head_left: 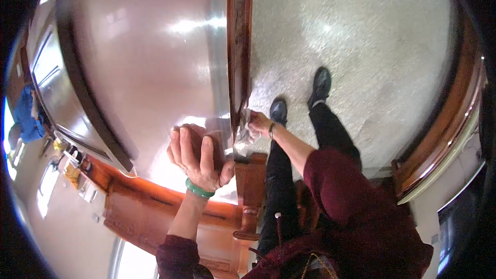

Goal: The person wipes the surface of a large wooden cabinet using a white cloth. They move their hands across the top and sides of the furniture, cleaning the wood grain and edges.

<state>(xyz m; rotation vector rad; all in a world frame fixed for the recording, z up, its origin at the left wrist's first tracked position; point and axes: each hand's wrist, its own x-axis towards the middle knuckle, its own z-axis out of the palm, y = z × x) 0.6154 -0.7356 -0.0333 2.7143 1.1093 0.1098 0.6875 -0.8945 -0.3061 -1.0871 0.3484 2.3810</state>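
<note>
My left hand (199,156), with a green bangle at its wrist, lies flat with fingers apart on the glossy table top (150,67), close to its right edge. My right hand (260,123) is closed on a crumpled whitish cloth (245,130) and presses it to the dark reddish-brown side of the table (239,46). Part of the cloth sits between that hand and the wood. The fingertips of my right hand are partly hidden by the cloth.
A large dark-framed panel with a shiny face (85,98) stands at the left of the table top. Beyond it is a person in blue (28,116). Carved wooden furniture (155,201) lies near me, and a curved wooden piece (439,139) is at the right. My black shoes (321,83) stand on the speckled floor (361,36).
</note>
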